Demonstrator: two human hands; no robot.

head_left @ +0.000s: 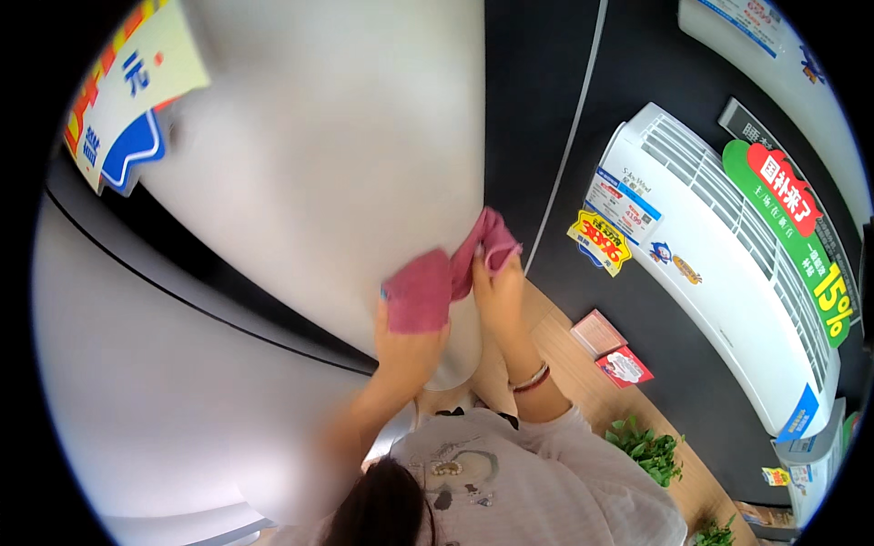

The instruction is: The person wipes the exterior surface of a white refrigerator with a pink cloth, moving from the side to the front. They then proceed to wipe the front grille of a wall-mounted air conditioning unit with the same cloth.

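A dusky pink cloth (421, 296) is stretched between my two hands against a tall, pale appliance cabinet (355, 136). My left hand (410, 355) grips the folded, wider part of the cloth, its fingers mostly covered by the fabric. Slightly farther right, at the cabinet's edge, my right hand (499, 296) pinches the bunched end, thumb pressed on it. A bracelet (531, 378) circles my right wrist. The cloth appears to lie close to the cabinet face; whether it touches all along cannot be made out.
To the left stands a second pale cabinet (173, 364) beyond a dark gap. A price sign (137, 82) sticks out at the upper left. White wall air conditioners (710, 273) with tags hang on the dark panel at right. Green plants (645, 450) stand by the wooden floor (583, 373).
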